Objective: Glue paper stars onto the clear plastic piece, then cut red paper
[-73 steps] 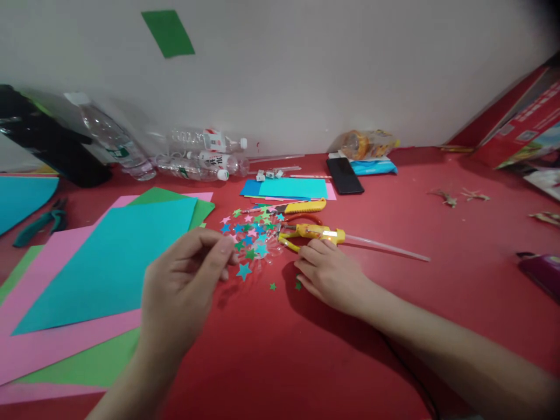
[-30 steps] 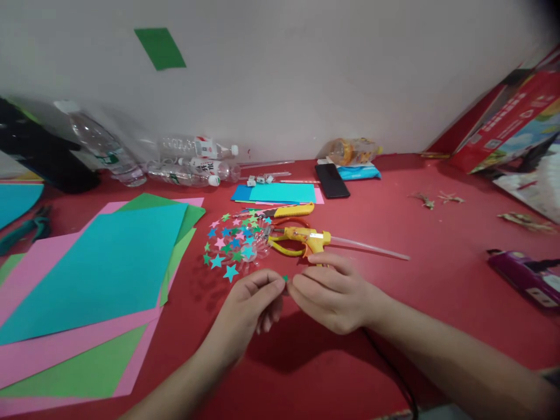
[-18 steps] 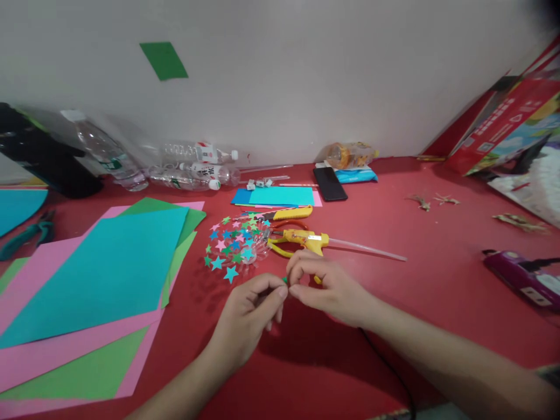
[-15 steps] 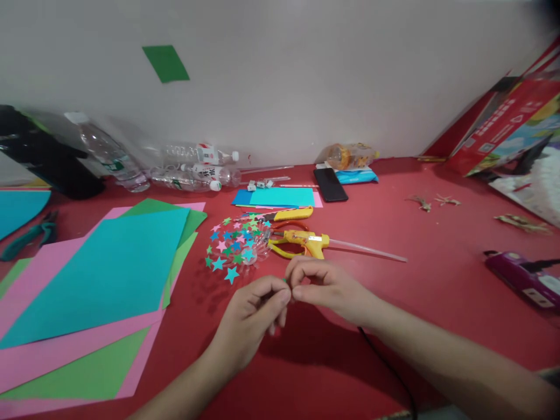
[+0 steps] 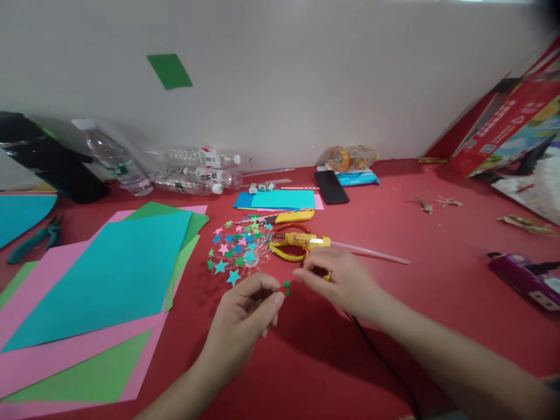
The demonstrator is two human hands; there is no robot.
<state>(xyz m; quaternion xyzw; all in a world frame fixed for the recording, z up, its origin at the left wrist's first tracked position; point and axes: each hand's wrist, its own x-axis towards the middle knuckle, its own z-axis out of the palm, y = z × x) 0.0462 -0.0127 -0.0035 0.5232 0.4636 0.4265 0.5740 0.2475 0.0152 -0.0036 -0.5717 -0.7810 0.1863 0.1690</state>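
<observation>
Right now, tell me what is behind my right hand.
Behind your right hand is a yellow hot glue gun; its body and clear glue stick show. The hand covers most of its handle, so that part cannot be seen.

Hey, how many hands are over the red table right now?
2: the left hand, pinching a small green piece, and the right hand, just to its right, partly covering the yellow glue gun. No other hands show.
</observation>
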